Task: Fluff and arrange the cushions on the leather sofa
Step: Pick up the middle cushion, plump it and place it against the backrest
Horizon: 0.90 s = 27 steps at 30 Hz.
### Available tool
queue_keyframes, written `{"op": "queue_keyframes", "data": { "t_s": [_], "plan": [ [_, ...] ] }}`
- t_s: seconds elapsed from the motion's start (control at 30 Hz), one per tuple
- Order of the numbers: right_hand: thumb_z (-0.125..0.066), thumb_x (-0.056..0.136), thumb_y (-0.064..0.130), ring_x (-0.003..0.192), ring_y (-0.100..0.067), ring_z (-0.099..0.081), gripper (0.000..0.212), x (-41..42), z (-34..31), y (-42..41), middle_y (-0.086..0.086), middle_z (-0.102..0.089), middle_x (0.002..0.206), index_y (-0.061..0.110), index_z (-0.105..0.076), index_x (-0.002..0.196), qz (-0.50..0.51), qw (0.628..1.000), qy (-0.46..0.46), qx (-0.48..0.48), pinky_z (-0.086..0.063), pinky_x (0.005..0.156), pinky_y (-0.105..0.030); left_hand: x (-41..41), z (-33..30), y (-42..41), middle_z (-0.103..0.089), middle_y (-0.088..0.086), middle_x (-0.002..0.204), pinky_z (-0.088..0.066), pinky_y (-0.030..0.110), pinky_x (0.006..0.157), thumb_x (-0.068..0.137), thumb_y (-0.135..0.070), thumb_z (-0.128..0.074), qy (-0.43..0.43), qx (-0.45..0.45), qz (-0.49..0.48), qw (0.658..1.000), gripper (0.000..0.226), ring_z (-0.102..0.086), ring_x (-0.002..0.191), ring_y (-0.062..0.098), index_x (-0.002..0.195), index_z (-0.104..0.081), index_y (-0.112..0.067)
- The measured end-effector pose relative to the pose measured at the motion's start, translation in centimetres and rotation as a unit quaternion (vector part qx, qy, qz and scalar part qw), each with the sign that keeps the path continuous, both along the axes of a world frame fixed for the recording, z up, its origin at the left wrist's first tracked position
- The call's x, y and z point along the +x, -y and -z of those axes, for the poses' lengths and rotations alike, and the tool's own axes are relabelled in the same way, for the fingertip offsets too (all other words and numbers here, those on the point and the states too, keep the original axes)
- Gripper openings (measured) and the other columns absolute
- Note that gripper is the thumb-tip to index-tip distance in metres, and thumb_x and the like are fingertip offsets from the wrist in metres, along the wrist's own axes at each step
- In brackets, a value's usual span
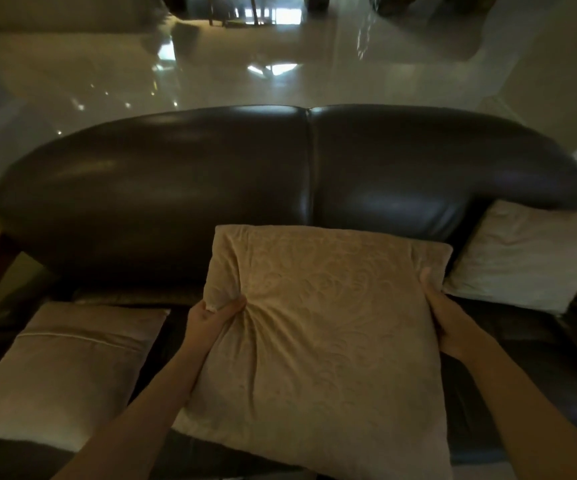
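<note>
Currently both hands clamped on the tan embossed cushion (321,323), held over the middle of the sofa seat (522,348). Left hand (212,315) pinches a bunched fold on the cushion's left edge, fabric creasing out from the grip. Right hand (448,317) wraps the right edge, thumb on the front face, fingers hidden behind. Left of the left hand: a paler cushion (62,372) lies flat on the seat, seam line facing up. Right of and beyond the right hand: a third cushion (522,258) leans tilted into the far-right corner, touching the backrest. Past both hands: dark leather backrest (280,178), two padded sections with a centre seam. Beyond it, glossy pale floor (245,81) with reflections
</note>
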State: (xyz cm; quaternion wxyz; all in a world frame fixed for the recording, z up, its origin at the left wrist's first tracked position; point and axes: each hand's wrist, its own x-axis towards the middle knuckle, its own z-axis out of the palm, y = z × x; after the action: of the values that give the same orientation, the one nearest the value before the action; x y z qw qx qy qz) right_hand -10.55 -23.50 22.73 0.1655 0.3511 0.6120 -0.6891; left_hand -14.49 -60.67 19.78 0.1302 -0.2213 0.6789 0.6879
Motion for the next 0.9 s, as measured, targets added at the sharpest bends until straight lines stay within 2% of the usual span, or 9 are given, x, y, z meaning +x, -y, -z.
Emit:
{"op": "queue_keyframes", "data": {
  "t_s": [0.13,0.27,0.33,0.4,0.47,0.53,0.63,0.77,0.9],
  "plan": [
    [-0.076,0.049,0.074,0.108,-0.019,-0.065,0.089,1.0,-0.4,-3.6,-0.001,-0.068,0.121,0.032,-0.056,0.125,-0.029,0.992,-0.075,-0.092,-0.057,0.072,-0.033,-0.1,0.2,-2.7,-0.071,0.005,0.104,-0.054,0.036,0.080,0.077,-0.023,-0.081,0.009,0.018,-0.032,0.999,0.031,-0.068,0.096,0.021,0.103,-0.067,-0.014],
    [-0.081,0.057,0.061,0.112,-0.016,-0.057,0.096,1.3,0.2,-7.1,0.004,-0.056,0.128,0.039,-0.036,0.139,-0.050,0.994,-0.065,-0.074,-0.052,0.076,-0.033,-0.2,-0.3,-6.4,-0.070,0.004,0.110,-0.052,0.043,0.094,0.078,-0.025,-0.080,-0.010,0.026,-0.033,0.999,0.029,-0.067,0.102,0.023,0.103,-0.067,-0.020],
    [-0.085,0.062,0.047,0.110,-0.018,-0.057,0.092,1.4,0.9,-7.9,0.002,-0.057,0.126,0.032,-0.039,0.140,-0.034,0.996,-0.054,-0.065,-0.050,0.075,-0.033,-0.2,-0.2,-7.5,-0.070,0.003,0.111,-0.052,0.043,0.094,0.078,-0.027,-0.080,-0.013,0.021,-0.026,0.999,0.030,-0.067,0.102,0.023,0.104,-0.066,-0.020],
    [-0.084,0.067,0.034,0.102,-0.017,-0.059,0.081,1.2,1.0,-8.0,0.002,-0.060,0.117,0.026,-0.043,0.136,0.000,0.997,-0.057,-0.052,-0.049,0.071,-0.032,-0.2,-0.3,-8.1,-0.069,0.003,0.114,-0.052,0.042,0.093,0.072,-0.038,-0.083,-0.012,0.002,-0.014,1.000,0.051,-0.066,0.103,0.023,0.115,-0.065,-0.016],
    [-0.092,0.053,0.036,0.103,-0.019,-0.060,0.094,0.6,1.4,-8.5,0.000,-0.061,0.119,0.022,-0.045,0.134,0.012,0.997,-0.061,-0.046,-0.049,0.072,-0.033,-0.6,-0.1,-8.4,-0.069,0.003,0.115,-0.052,0.046,0.095,0.063,-0.052,-0.085,-0.006,-0.020,0.003,1.000,0.075,-0.066,0.104,0.024,0.123,-0.062,-0.015],
    [-0.094,0.040,0.037,0.106,-0.021,-0.061,0.108,0.0,1.2,-8.7,-0.002,-0.061,0.123,0.022,-0.045,0.135,0.017,0.997,-0.067,-0.042,-0.050,0.073,-0.034,-0.9,0.0,-8.5,-0.068,0.002,0.115,-0.052,0.045,0.094,0.061,-0.056,-0.082,-0.006,-0.022,0.011,1.000,0.075,-0.066,0.104,0.023,0.122,-0.062,-0.017],
    [-0.093,0.039,0.035,0.103,-0.019,-0.060,0.108,-1.1,0.8,-8.5,0.000,-0.060,0.120,0.022,-0.044,0.135,0.025,0.996,-0.076,-0.036,-0.048,0.069,-0.032,-1.8,0.6,-8.7,-0.068,0.000,0.113,-0.053,0.040,0.088,0.070,-0.052,-0.079,0.000,-0.006,0.014,1.000,0.063,-0.066,0.104,0.022,0.120,-0.061,-0.019],
    [-0.089,0.054,0.027,0.095,-0.016,-0.058,0.094,-2.5,0.1,-8.3,0.003,-0.058,0.108,0.018,-0.042,0.135,0.047,0.996,-0.065,-0.027,-0.046,0.070,-0.033,-3.4,1.4,-8.6,-0.067,0.003,0.122,-0.051,0.050,0.098,0.058,-0.071,-0.079,0.033,0.014,0.035,0.999,0.093,-0.066,0.108,0.025,0.132,-0.056,-0.019],
    [-0.095,0.032,0.040,0.093,-0.014,-0.059,0.096,-4.2,-1.0,-7.8,0.004,-0.060,0.107,0.025,-0.049,0.115,0.031,0.997,-0.068,-0.014,-0.047,0.067,-0.030,-4.8,1.8,-8.5,-0.065,0.002,0.125,-0.050,0.050,0.100,0.061,-0.070,-0.077,0.035,0.041,0.037,0.998,0.092,-0.064,0.110,0.025,0.136,-0.054,-0.021]
  ]
}}
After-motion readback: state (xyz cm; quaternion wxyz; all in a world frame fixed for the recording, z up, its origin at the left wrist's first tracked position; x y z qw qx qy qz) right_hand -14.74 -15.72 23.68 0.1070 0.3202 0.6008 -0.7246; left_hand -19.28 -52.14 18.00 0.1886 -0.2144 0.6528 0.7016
